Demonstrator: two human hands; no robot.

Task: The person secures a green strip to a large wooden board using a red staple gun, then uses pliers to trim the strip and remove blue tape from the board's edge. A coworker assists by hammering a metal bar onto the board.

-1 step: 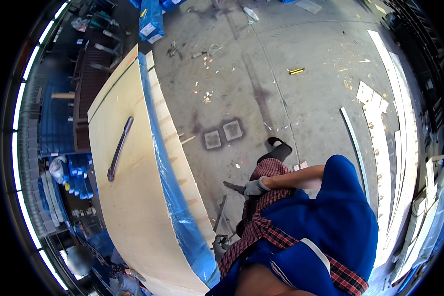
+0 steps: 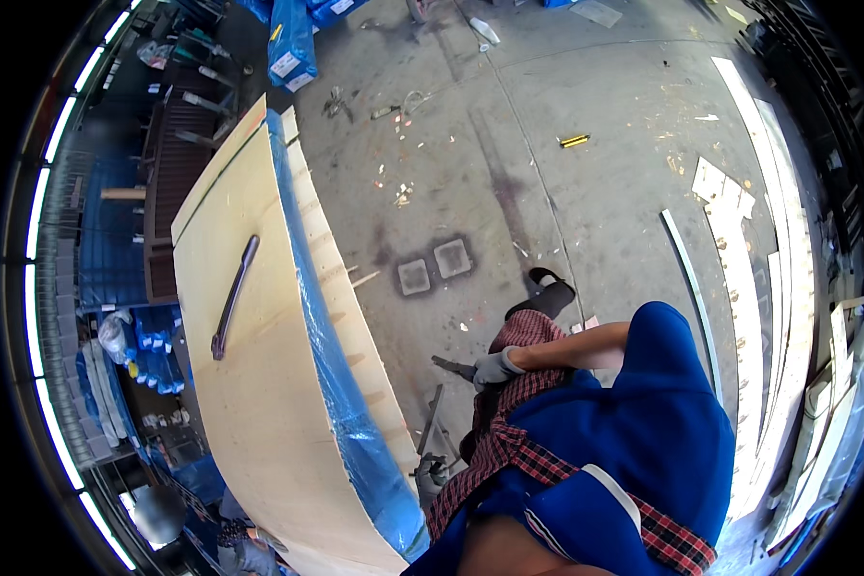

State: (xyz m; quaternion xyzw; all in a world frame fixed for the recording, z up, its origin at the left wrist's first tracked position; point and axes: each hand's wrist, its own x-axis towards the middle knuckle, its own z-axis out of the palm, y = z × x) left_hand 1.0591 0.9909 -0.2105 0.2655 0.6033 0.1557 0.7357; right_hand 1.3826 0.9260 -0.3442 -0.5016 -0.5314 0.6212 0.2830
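My right hand (image 2: 496, 368), in a grey glove, is closed round a dark flat-ended tool (image 2: 454, 367) in front of my plaid-covered thigh. The tool's exact kind is unclear. Lower and to the left, my left hand (image 2: 432, 472), also gloved, has curled fingers beside the crate's edge; what lies in them is too dark to make out. A thin dark bar (image 2: 430, 419) slants up from near that hand. Along my left side stretches a large plywood-topped crate (image 2: 269, 403), with blue plastic wrap (image 2: 331, 370) and side boards (image 2: 341, 298). On its top lies a long dark hand tool (image 2: 235, 298).
Another person's gloved hand (image 2: 267, 540) rests at the crate's near left edge. Pale boards (image 2: 782, 288) and a thin strip (image 2: 689, 288) lie on the floor at right. Farther off are a yellow-and-black object (image 2: 574, 141), wood scraps (image 2: 403, 192) and a blue-wrapped package (image 2: 292, 48).
The view has tilted slightly, and my foot has shifted a little to the right. Both hands stay in nearly the same places.
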